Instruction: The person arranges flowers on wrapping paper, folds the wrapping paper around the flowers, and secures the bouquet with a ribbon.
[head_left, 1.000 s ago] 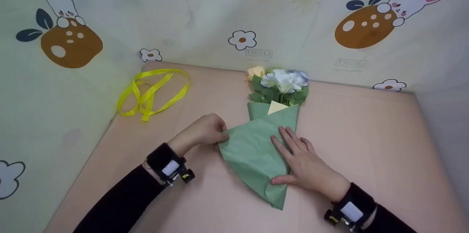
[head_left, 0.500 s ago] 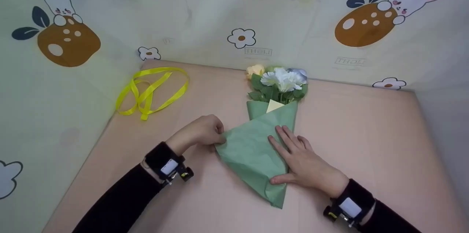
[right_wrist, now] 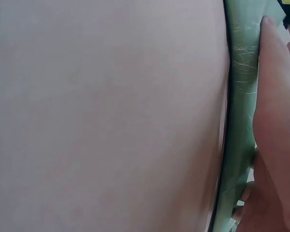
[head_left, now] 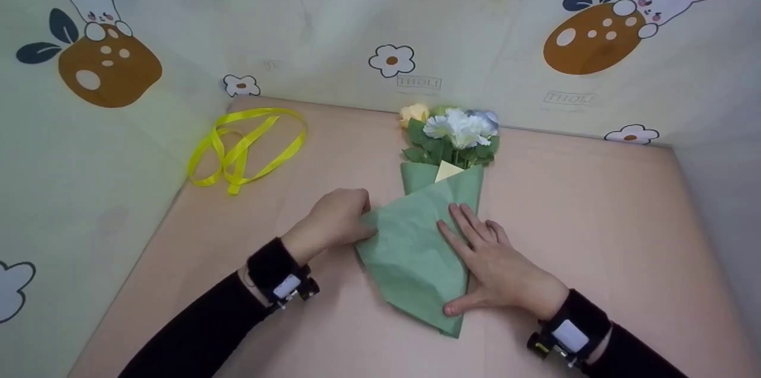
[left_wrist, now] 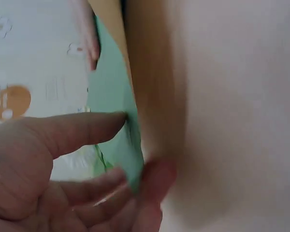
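Green wrapping paper is folded into a cone around a bunch of flowers lying on the table. White, peach and bluish blooms with green leaves stick out of its top, and a cream triangle peeks over the fold. My left hand pinches the paper's left edge; in the left wrist view the thumb lies on the green face and a finger is at the edge. With fingers spread, my right hand presses on the paper's right side. The stems are hidden inside.
A loose yellow ribbon lies in loops at the back left of the table. Behind stands a pale curtain printed with rabbits and flowers, meeting the table's back edge.
My left hand has shifted slightly right and turned the paper's left edge inward, creasing its lower left side. The right thumb has slid slightly lower; the right hand otherwise stays in place.
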Tool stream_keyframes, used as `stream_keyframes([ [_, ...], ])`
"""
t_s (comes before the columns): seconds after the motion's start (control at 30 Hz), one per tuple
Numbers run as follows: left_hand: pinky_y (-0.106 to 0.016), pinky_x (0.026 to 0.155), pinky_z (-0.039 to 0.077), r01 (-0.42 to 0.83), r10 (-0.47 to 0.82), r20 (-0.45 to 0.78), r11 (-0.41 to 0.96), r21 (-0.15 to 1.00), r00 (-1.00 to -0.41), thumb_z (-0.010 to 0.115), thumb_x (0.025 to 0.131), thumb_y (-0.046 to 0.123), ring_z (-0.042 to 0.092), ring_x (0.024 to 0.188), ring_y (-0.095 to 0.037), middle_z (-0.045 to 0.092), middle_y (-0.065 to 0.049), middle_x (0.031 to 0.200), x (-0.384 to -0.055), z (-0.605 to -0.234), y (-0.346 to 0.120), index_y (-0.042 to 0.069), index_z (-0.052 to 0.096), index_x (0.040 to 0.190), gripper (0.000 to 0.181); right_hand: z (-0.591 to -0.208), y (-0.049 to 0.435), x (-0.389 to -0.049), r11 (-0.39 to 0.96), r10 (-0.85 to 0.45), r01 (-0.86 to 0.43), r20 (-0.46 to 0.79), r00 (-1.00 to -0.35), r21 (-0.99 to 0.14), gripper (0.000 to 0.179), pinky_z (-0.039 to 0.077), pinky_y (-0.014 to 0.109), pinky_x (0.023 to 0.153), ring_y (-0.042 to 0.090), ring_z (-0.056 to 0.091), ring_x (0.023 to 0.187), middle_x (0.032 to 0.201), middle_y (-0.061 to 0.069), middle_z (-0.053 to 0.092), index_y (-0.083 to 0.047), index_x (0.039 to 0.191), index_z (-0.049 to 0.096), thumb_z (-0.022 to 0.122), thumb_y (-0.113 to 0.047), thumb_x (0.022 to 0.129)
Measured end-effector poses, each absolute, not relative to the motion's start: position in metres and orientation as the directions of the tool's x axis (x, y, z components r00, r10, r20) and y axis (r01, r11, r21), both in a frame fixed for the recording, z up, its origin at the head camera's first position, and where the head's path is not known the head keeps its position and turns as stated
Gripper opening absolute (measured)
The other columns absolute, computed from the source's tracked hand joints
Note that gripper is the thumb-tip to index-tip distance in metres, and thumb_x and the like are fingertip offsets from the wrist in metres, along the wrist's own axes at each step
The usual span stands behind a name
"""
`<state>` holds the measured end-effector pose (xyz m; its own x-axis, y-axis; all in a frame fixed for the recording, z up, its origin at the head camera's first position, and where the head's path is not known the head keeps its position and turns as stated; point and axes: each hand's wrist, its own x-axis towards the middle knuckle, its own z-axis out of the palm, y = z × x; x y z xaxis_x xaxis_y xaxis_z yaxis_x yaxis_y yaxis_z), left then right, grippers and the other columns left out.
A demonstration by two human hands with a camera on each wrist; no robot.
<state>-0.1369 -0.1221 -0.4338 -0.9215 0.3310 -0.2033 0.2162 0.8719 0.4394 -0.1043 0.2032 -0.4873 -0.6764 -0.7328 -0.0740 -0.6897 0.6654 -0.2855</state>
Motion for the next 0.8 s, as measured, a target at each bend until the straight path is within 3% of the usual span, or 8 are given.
stream_keyframes([
  [0.07,-0.048,0.092,0.055,0.364,0.428,-0.095,0.849,0.384,-0.899,0.086,0.091,0.028,0.063,0.104,-0.034,0.067,-0.016,0.113,-0.127,-0.434,-0.111,0.001,0.070,0.116,0.040,-0.487,0.203,-0.104,0.664,-0.736,-0.695,-0.073,-0.673,-0.277,0.145,0.028,0.074,0.119,0.049,0.004,0.166,0.180,0.028,0.001,-0.006,0.175,0.020,0.068,-0.098,0.073],
  [0.13,-0.053,0.108,0.051,0.525,0.561,-0.030,0.792,0.312,-0.827,0.086,0.093,0.037,0.059,0.126,-0.038,0.062,-0.022,0.135,-0.117,-0.435,-0.099,0.001,0.066,0.132,0.057,-0.486,0.204,-0.104,0.663,-0.738,-0.700,-0.077,-0.671,-0.265,0.146,0.028,0.073,0.120,0.048,0.003,0.166,0.181,0.027,0.000,-0.006,0.175,0.020,0.068,-0.098,0.072],
  [0.23,-0.052,0.120,0.044,0.684,0.712,-0.082,0.695,0.223,-0.697,0.082,0.097,0.052,0.048,0.148,-0.038,0.051,-0.022,0.159,-0.103,-0.441,-0.082,0.001,0.058,0.148,0.076,-0.485,0.204,-0.104,0.666,-0.739,-0.703,-0.090,-0.668,-0.249,0.147,0.027,0.072,0.122,0.047,0.002,0.167,0.181,0.027,-0.002,-0.007,0.175,0.018,0.066,-0.100,0.072],
  [0.33,-0.050,0.126,0.038,0.735,0.753,-0.198,0.656,0.168,-0.627,0.076,0.095,0.067,0.034,0.161,-0.038,0.033,-0.021,0.175,-0.092,-0.448,-0.071,0.001,0.042,0.164,0.101,-0.485,0.205,-0.104,0.661,-0.743,-0.707,-0.087,-0.664,-0.251,0.146,0.027,0.072,0.123,0.047,0.002,0.167,0.180,0.028,0.000,-0.006,0.175,0.019,0.067,-0.098,0.073],
  [0.43,-0.051,0.128,0.035,0.741,0.746,-0.259,0.657,0.136,-0.614,0.072,0.090,0.079,0.023,0.165,-0.040,0.018,-0.023,0.180,-0.087,-0.454,-0.066,0.000,0.027,0.171,0.121,-0.485,0.205,-0.101,0.650,-0.752,-0.714,-0.080,-0.655,-0.263,0.144,0.027,0.070,0.125,0.048,0.003,0.167,0.180,0.029,0.001,-0.005,0.174,0.020,0.069,-0.096,0.075],
  [0.53,-0.052,0.129,0.031,0.743,0.746,-0.278,0.655,0.139,-0.605,0.066,0.089,0.086,0.013,0.167,-0.041,0.008,-0.025,0.181,-0.085,-0.455,-0.064,-0.001,0.017,0.173,0.130,-0.485,0.206,-0.098,0.634,-0.765,-0.724,-0.077,-0.640,-0.273,0.143,0.025,0.067,0.128,0.048,0.002,0.166,0.180,0.030,0.000,-0.003,0.174,0.019,0.068,-0.095,0.076],
  [0.8,-0.054,0.133,0.018,0.754,0.769,-0.261,0.633,0.175,-0.584,0.044,0.094,0.092,0.001,0.168,-0.038,0.001,-0.024,0.181,-0.084,-0.454,-0.063,0.000,0.012,0.174,0.126,-0.486,0.215,-0.098,0.641,-0.761,-0.718,-0.103,-0.641,-0.270,0.149,0.020,0.068,0.129,0.047,0.004,0.166,0.180,0.028,0.001,-0.001,0.174,0.014,0.066,-0.098,0.073],
])
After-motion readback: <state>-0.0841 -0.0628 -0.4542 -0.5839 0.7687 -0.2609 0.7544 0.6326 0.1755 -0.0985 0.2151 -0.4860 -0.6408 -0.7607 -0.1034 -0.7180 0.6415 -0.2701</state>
